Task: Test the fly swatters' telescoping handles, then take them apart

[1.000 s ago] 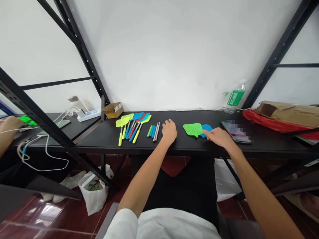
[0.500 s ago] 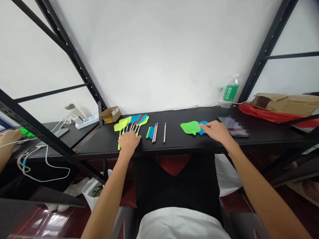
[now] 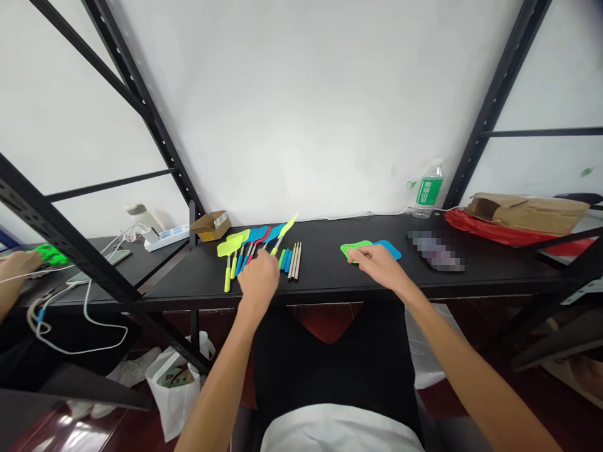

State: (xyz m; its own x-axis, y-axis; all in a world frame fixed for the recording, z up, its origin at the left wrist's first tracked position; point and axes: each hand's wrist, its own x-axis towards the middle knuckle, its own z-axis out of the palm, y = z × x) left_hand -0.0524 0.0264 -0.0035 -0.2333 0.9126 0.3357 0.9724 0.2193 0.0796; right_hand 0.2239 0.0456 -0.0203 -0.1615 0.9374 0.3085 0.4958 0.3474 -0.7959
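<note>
My left hand [image 3: 260,274] is closed round the handle of a yellow-green fly swatter [image 3: 286,226], its head tilted up off the desk. Left of it lies a row of assembled fly swatters with yellow [image 3: 227,248], blue [image 3: 257,234] and red heads. Right of that hand are short green and blue grip sleeves [image 3: 286,259] and metal rods [image 3: 295,261], side by side. My right hand [image 3: 377,262] has its fingers pinched at the edge of a green mesh swatter head [image 3: 357,246]. A blue head [image 3: 390,249] lies partly under that hand.
A black desk [image 3: 325,276] runs along the wall. On it are a small cardboard box [image 3: 210,226], a water bottle [image 3: 428,189], a phone [image 3: 436,252] and cardboard on red plastic [image 3: 518,235]. Another person's hand [image 3: 21,263] is at far left.
My left hand has moved right and lifted the yellow-green swatter's head. The separate rod now lies with the others. My right hand has shifted left from the blue head to the green one.
</note>
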